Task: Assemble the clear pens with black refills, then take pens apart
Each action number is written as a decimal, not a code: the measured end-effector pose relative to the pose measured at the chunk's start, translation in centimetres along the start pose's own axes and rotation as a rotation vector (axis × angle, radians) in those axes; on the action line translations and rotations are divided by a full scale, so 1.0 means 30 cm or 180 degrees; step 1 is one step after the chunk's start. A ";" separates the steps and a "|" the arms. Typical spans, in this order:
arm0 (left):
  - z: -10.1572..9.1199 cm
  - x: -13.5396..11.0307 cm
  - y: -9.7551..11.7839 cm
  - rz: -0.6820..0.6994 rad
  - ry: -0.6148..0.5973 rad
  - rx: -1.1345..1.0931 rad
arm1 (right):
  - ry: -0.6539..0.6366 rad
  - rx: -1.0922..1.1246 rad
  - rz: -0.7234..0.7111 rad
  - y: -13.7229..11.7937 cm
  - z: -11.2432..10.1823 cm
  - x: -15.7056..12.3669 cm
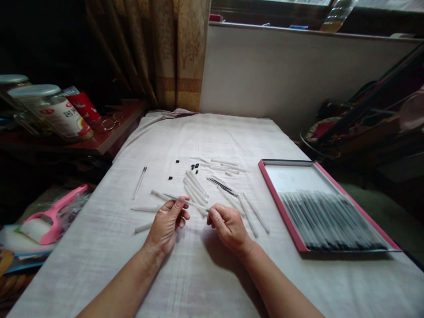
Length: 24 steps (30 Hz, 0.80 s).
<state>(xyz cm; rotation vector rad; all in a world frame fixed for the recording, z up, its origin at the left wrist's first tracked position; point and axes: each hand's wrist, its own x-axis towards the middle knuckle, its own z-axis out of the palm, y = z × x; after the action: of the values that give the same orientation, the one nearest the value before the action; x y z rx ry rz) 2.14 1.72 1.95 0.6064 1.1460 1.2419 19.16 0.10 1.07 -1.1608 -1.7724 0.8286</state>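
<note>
My left hand [168, 221] pinches a slim, pale pen [198, 205] between thumb and fingers. My right hand [228, 225] is closed around the other end of that pen, so it spans the two hands just above the cloth. Whether it is one piece or a refill inside a barrel is too small to tell. Beyond the hands lie several clear pen barrels [196, 185], dark ink refills [221, 184] and small black caps [193, 167]. More barrels [256, 212] rest right of my right hand. A pen with a dark end [140, 182] lies apart at the left.
A pink-edged box [280, 203] at the right holds many pens [331, 221] in a row. The white cloth [212, 137] covers the table. At left stand a lidded jar [53, 112], a red can [82, 104] and a pink-handled roller [54, 216].
</note>
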 end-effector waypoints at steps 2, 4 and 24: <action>-0.002 0.002 0.006 -0.0070 -0.0013 -0.0106 | -0.0108 0.0378 0.0355 0.001 0.011 0.000; -0.007 0.006 0.008 -0.0056 -0.0051 -0.0154 | -0.0279 0.0694 0.0625 0.003 0.009 0.006; -0.042 0.017 -0.032 0.0601 -0.0698 0.1552 | -0.0163 -0.2739 0.1254 0.214 -0.234 0.345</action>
<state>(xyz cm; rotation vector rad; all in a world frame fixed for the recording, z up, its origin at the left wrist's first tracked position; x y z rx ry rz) 1.35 1.68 0.48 1.2094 1.2301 1.0198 25.64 12.58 1.57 -2.1027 -2.0340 0.2723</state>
